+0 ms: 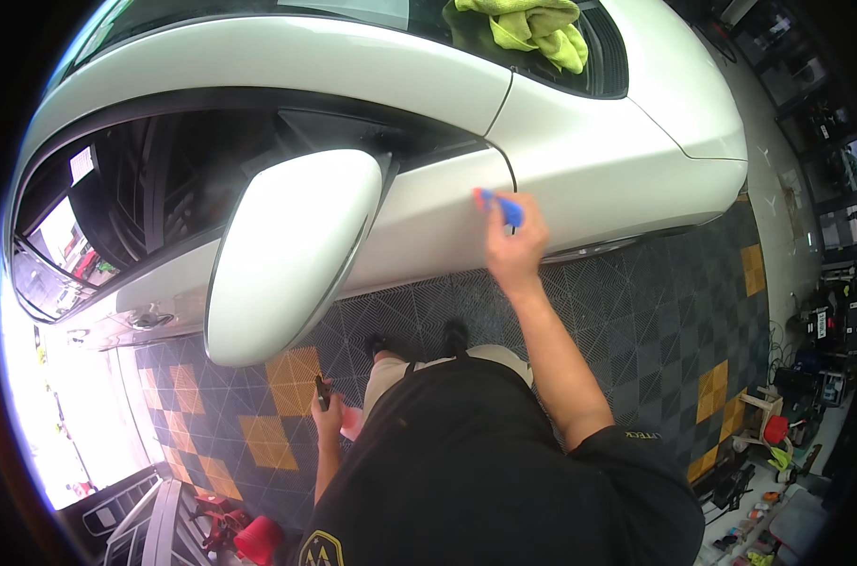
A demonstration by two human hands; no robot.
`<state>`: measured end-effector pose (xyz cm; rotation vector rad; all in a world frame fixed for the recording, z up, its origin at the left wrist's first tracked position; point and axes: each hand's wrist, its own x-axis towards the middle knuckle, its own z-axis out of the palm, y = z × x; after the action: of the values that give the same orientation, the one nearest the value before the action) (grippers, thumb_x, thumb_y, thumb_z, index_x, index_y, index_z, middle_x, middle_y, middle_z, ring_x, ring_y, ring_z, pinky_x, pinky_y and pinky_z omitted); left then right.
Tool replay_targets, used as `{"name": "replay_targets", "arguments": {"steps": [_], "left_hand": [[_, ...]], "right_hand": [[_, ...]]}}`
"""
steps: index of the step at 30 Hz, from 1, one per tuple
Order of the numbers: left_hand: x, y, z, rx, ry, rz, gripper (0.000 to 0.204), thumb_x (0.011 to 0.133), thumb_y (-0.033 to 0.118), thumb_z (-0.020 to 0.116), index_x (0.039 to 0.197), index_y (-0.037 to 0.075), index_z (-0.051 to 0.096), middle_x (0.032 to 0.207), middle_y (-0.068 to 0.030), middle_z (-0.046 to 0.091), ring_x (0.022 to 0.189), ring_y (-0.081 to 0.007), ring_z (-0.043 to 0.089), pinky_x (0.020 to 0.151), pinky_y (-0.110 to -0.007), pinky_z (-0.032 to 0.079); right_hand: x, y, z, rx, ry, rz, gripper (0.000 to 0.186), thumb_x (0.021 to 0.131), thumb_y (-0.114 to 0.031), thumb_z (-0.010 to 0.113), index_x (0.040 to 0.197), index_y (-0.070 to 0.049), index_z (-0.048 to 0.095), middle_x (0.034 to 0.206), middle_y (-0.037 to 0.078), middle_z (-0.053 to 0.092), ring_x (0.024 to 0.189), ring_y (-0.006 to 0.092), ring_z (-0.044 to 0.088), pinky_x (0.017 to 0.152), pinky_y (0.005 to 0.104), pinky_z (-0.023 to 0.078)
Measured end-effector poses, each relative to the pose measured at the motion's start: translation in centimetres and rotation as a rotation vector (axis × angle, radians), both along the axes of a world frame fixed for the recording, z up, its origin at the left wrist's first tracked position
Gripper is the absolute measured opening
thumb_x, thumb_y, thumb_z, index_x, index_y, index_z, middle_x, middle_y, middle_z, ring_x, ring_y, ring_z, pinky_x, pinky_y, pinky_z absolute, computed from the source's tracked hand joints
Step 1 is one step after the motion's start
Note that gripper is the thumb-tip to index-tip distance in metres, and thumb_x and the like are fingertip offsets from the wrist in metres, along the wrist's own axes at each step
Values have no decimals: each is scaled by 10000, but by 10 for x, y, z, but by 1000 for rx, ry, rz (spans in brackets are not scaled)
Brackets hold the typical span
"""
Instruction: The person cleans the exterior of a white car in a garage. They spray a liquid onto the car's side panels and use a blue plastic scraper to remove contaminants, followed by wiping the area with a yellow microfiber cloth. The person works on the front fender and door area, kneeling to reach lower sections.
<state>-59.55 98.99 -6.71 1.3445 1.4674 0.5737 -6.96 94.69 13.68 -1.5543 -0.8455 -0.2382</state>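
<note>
A white car (589,160) fills the far side, its side mirror (296,255) jutting toward me. My right hand (518,247) is raised at the car's side, beside the seam between door and front fender. Its fingers close round a small blue object (511,212) with a reddish end, slightly blurred; its kind does not show. Whether that end touches the paint I cannot tell. Down by my left hip, my left hand (327,415) grips a small black object (322,392), also of unclear kind. Something pink (352,424) shows beside that hand, partly hidden by my body.
A crumpled yellow-green towel (542,28) lies at the base of the windshield. Dark floor tiles (617,311) with orange squares run under my feet. Metal ladder-like frames (150,519) and a red object (257,540) stand lower left. Assorted gear (815,377) lines the right side.
</note>
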Motion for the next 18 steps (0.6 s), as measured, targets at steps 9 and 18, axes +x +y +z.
{"name": "replay_targets", "arguments": {"steps": [9,18], "left_hand": [[0,9,1,35,61,-88,354,968,23,604,1319,41,643,802,-67,721,637,-91,598,578,-255,461],[7,5,9,-18,-7,-70,405,946,19,567,1347,12,622,799,-81,736,653,-102,624,621,-272,493]], "right_hand": [[-8,16,3,19,0,3,112,934,24,709,1043,-3,708,937,169,708,803,331,720,713,390,570],[-8,21,13,-58,-1,8,77,930,-3,710,1004,8,697,909,161,692,781,326,706,714,396,560]]}}
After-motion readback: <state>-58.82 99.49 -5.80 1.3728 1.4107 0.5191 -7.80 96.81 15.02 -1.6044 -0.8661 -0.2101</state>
